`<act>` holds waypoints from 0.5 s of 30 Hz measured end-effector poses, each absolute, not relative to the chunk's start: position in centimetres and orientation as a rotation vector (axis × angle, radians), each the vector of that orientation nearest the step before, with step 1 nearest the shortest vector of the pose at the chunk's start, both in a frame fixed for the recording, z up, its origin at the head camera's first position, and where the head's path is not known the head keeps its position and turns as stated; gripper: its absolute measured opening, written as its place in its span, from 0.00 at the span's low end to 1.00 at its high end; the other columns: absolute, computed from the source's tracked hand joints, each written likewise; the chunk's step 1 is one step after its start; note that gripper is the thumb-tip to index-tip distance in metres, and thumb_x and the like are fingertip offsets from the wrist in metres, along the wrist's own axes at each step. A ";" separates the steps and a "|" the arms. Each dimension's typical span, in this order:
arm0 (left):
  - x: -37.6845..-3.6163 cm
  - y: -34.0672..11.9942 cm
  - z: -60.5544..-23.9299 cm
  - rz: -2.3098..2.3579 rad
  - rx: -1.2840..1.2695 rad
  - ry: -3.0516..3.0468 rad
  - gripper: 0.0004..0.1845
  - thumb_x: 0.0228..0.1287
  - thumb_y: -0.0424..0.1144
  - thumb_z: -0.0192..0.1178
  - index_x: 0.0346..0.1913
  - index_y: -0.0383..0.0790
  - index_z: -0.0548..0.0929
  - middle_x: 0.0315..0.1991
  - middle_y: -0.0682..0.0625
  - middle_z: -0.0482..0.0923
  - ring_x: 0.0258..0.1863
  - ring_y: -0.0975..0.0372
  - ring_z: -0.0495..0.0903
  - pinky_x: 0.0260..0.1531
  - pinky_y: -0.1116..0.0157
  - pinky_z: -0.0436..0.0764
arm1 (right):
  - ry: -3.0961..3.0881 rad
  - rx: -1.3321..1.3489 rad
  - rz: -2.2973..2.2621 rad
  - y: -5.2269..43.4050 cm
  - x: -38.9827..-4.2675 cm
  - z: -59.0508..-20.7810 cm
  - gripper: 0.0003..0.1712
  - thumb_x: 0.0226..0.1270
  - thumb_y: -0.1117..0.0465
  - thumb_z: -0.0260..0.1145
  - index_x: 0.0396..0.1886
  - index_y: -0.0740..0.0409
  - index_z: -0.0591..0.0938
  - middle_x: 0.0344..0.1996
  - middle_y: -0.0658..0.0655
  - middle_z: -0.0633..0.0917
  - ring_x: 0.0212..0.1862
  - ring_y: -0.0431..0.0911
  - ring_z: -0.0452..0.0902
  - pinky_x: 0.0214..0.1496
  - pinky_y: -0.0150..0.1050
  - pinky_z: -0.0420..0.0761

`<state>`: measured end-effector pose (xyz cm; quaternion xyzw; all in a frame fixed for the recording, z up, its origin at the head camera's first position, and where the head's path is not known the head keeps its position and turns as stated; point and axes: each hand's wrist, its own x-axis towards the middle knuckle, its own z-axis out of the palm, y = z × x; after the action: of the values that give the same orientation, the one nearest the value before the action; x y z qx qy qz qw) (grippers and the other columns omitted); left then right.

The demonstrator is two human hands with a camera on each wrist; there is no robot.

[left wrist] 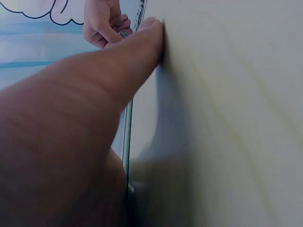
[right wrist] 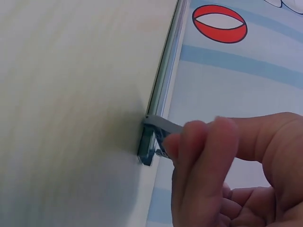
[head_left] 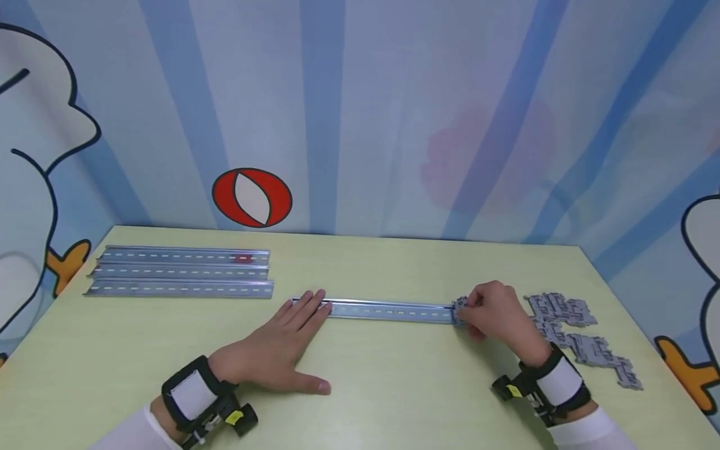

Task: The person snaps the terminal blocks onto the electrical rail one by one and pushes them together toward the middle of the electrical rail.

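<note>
A grey metal rail printed with a dashed white line like a road lies across the middle of the table. My left hand rests flat over its left end, fingers straight and thumb spread on the tabletop. At the rail's right end my right hand pinches a small grey plastic clip between thumb and fingers. In the right wrist view the clip sits tilted at the rail, one edge right against it. The fingers hide part of the clip.
Three similar rails lie side by side at the back left, one with a red mark. Several more grey clips are spread on the table right of my right hand. A printed cloth wall rises behind the table.
</note>
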<state>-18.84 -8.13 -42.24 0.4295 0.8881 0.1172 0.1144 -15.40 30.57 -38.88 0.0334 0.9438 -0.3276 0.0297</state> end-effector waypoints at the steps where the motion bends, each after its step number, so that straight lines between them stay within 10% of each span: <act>1: -18.9 -8.2 -42.3 0.357 1.268 2.598 0.64 0.51 0.80 0.51 0.78 0.40 0.42 0.79 0.44 0.31 0.78 0.50 0.32 0.74 0.47 0.41 | 2.892 0.120 -1.023 30.5 -15.5 -38.9 0.10 0.60 0.63 0.67 0.22 0.61 0.79 0.12 0.52 0.82 0.17 0.47 0.80 0.30 0.39 0.80; 15: -19.0 -8.3 -42.1 0.353 1.275 2.560 0.63 0.53 0.79 0.49 0.78 0.39 0.41 0.79 0.45 0.28 0.77 0.51 0.30 0.74 0.47 0.38 | 2.914 0.050 -0.866 28.9 -16.7 -38.2 0.17 0.57 0.67 0.62 0.10 0.56 0.72 0.06 0.51 0.77 0.13 0.47 0.77 0.19 0.36 0.67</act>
<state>-19.02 -8.35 -42.09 0.4389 0.8808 0.1214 0.1297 -16.67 28.88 -38.24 0.0165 0.9572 -0.2846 0.0504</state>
